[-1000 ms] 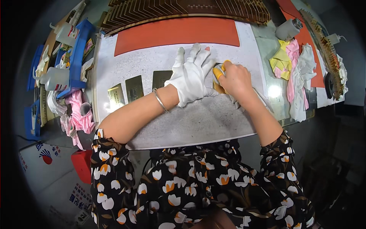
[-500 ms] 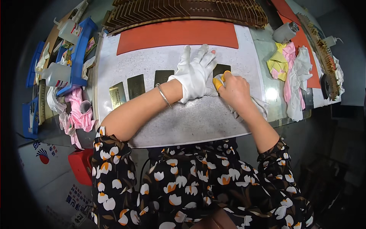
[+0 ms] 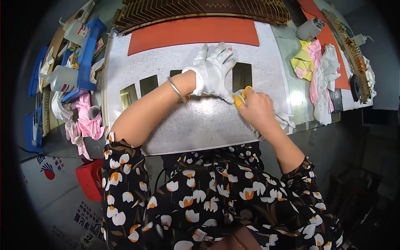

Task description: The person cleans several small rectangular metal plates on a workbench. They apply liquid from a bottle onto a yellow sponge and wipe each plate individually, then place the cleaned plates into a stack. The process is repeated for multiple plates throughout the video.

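My left hand (image 3: 211, 74), in a white glove, lies palm down with fingers spread over the row of small plates. One bare fingertip pokes out of the glove. My right hand (image 3: 257, 106), yellow covers on its thumb and finger, pinches a grey-white cloth (image 3: 284, 120) that trails out beneath it. Just beyond the cloth is a dark rectangular plate (image 3: 242, 76). Left of the glove are another dark plate (image 3: 148, 86) and a brassier one (image 3: 129, 96). My left wrist partly covers a further plate (image 3: 176, 73). Whatever lies under the glove is hidden.
An orange mat (image 3: 196, 34) and a slotted metal rack (image 3: 200, 9) stand at the back. Left are a blue tray (image 3: 87, 62), squeeze bottles (image 3: 62, 78) and pink cloths (image 3: 88, 116). Right are yellow, pink and white cloths (image 3: 303, 62) and a grey bottle (image 3: 310, 29).
My right hand has drawn the cloth nearer to me, uncovering more of the dark plate beyond it. My left hand has shifted slightly left, still spread.
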### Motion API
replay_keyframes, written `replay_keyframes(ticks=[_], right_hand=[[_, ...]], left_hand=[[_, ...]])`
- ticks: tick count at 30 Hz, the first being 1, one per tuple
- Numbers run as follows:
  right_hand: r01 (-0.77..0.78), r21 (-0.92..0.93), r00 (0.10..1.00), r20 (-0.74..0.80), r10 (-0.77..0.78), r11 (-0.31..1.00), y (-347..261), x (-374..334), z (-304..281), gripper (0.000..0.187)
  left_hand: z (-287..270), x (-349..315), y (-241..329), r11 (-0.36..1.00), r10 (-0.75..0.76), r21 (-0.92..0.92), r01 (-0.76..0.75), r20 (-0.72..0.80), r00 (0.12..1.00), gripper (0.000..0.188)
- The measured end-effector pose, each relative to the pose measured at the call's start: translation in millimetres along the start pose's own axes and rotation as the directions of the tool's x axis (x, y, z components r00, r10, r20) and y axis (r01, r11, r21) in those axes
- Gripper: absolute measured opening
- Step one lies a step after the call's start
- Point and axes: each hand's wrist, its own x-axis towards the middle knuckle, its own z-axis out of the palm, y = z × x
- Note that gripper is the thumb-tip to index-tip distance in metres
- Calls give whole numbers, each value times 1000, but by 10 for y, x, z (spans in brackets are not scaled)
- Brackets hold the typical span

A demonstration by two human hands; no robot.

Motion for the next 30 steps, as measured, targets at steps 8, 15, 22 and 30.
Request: replay_keyframes(ticks=[8,15,22,30], right_hand=[[94,6,991,99,-94,996,-149,-3,-260,30],[178,-17,983,47,-177,984,-481,910,-6,27],[144,-59,987,84,-138,988,-568,1108,168,27],[127,-41,986,115,-122,991,-618,928,154,26]], left_hand=[[38,-514,-309,986,-168,-55,160,-228,959,103],[269,-751,-243,966,-259,-86,244,-355,898,94],[304,-726,-268,958,-284,-73,276,-342,896,94],[309,-708,-321,970,-242,-78,230,-345,907,90]])
